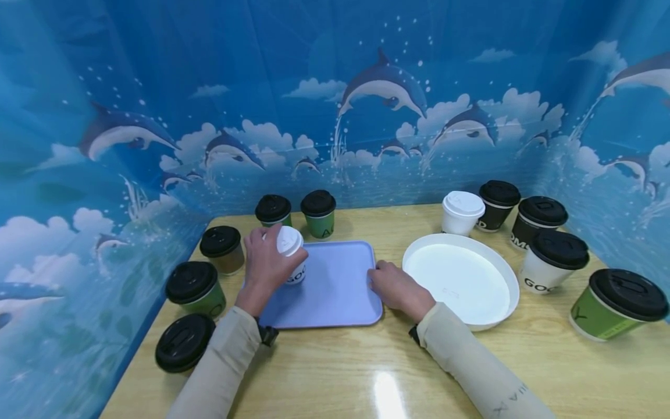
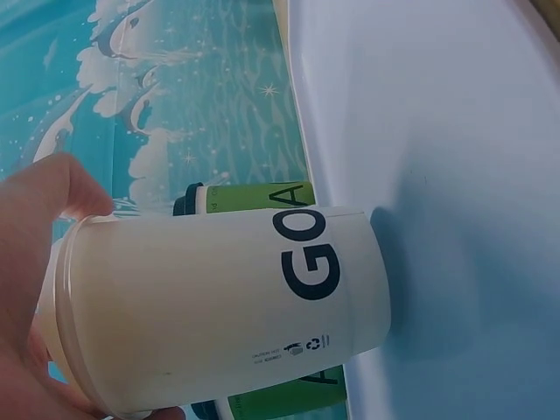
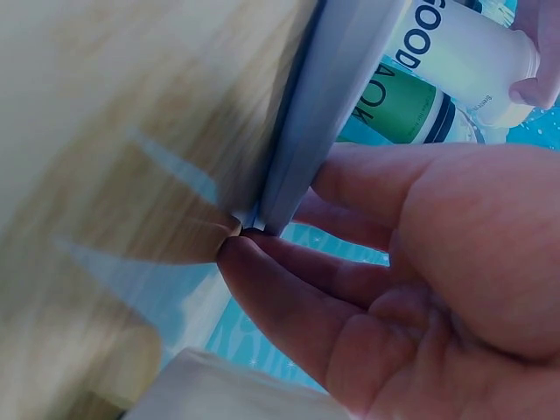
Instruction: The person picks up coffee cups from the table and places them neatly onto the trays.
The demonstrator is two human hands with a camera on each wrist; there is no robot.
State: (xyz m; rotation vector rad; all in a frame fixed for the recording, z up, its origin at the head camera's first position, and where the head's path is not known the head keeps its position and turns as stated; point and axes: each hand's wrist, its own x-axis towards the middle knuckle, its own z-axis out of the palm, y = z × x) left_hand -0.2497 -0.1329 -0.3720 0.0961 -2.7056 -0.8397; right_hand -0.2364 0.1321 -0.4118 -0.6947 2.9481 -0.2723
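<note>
My left hand (image 1: 268, 260) grips a white paper cup (image 2: 201, 297) around its white lid (image 1: 288, 240); the cup has "GOOD" printed on its side. In the left wrist view the cup's base is close over the lilac tray (image 1: 337, 291), near its left part, and a shadow falls beside it. At the tray's right edge, my right hand (image 1: 400, 289) pinches the rim, with the thumb on the upper side and fingertips (image 3: 236, 254) curled at the lower side, seen in the right wrist view.
Right of the tray stands a round white dish (image 1: 460, 279). Behind and beside it are a white-lidded cup (image 1: 462, 212), a green cup (image 1: 612, 308) and several other black-lidded cups. Green cups (image 1: 320, 218) and a brown cup (image 1: 225, 253) line the back left and left side.
</note>
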